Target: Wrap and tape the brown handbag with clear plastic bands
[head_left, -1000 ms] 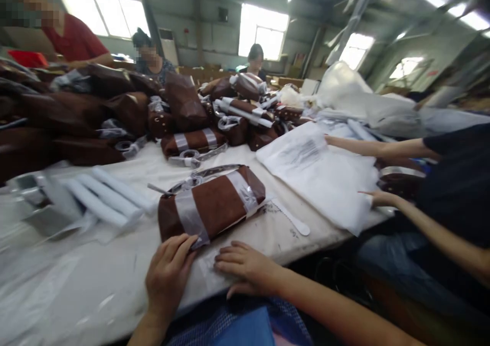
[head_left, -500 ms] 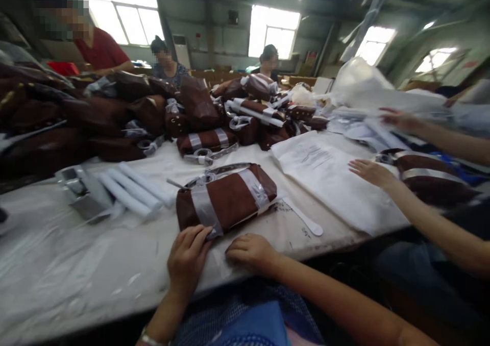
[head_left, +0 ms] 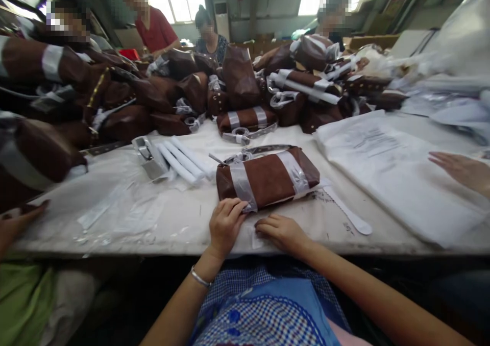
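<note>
A brown handbag point(head_left: 268, 177) lies in front of me, with two bands of clear plastic film point(head_left: 243, 185) around its body. My left hand point(head_left: 225, 226) is at its near left corner, fingers closed on the lower end of the left band. To the right of it my right hand point(head_left: 285, 233) rests on the table, its fingers lightly bent and apart from the bag. A small clear plastic piece point(head_left: 260, 240) lies by those fingertips. Behind the body, the bag's strap point(head_left: 264, 151) is partly hidden.
Many brown bags point(head_left: 241, 78) are heaped across the back. White foam rolls point(head_left: 184, 162) and wrapped buckles point(head_left: 147, 157) lie left. At right are a white strip point(head_left: 350, 216), a white cloth bag point(head_left: 394, 167) and a co-worker's hand point(head_left: 463, 170). Another co-worker's hand point(head_left: 23, 226) is at far left.
My view has swung left and down, so the scene sits farther right. A co-worker's hand and a large bag now show at left. My hands keep their places by the handbag.
</note>
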`<state>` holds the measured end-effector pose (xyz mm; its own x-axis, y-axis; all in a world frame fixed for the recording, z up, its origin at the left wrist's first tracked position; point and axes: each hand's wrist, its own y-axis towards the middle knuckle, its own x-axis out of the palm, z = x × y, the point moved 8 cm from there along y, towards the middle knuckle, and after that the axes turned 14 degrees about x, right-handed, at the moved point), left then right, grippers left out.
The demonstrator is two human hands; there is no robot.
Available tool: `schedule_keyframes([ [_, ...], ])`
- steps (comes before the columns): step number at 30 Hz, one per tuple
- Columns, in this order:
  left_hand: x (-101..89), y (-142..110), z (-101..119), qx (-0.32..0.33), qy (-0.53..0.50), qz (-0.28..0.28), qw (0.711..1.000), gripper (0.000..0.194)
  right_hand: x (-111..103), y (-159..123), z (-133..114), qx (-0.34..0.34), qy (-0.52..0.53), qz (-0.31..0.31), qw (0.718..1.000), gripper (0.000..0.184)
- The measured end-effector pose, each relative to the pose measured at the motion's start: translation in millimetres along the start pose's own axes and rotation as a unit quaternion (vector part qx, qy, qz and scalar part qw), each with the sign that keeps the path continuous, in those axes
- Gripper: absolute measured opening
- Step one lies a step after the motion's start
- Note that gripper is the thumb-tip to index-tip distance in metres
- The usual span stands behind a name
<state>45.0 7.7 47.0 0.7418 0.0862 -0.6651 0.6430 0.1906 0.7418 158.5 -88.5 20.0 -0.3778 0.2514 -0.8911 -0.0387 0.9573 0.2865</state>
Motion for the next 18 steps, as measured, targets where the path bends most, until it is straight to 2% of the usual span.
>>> schedule_keyframes([
  [4, 1.4, -3.1, 0.5, 0.027, 0.011, 0.002, 1.000, 0.029, 6.9, -4.3, -2.8, -0.048, -0.015, -0.049, 0.998, 0.048],
  [7, 4.0, -5.0, -3.0, 0.054, 0.029, 0.020, 0.998, 0.028, 11.9, -0.4, 5.9, -0.051, -0.005, -0.054, 0.997, 0.039],
  [12, 4.0, -4.9, -3.0, 0.083, 0.040, 0.038, 0.995, 0.026, 17.3, 7.8, 14.1, 0.000, -0.030, -0.051, 0.998, 0.021],
  [15, 3.3, -5.0, -2.4, 0.082, 0.051, 0.036, 0.995, 0.027, 13.7, 8.9, 11.2, 0.035, -0.044, -0.022, 0.998, 0.022],
  [18, 4.0, -5.4, -1.7, 0.089, 0.055, 0.038, 0.994, 0.026, 10.2, 9.5, 10.8, 0.068, -0.013, 0.013, 0.998, 0.025],
])
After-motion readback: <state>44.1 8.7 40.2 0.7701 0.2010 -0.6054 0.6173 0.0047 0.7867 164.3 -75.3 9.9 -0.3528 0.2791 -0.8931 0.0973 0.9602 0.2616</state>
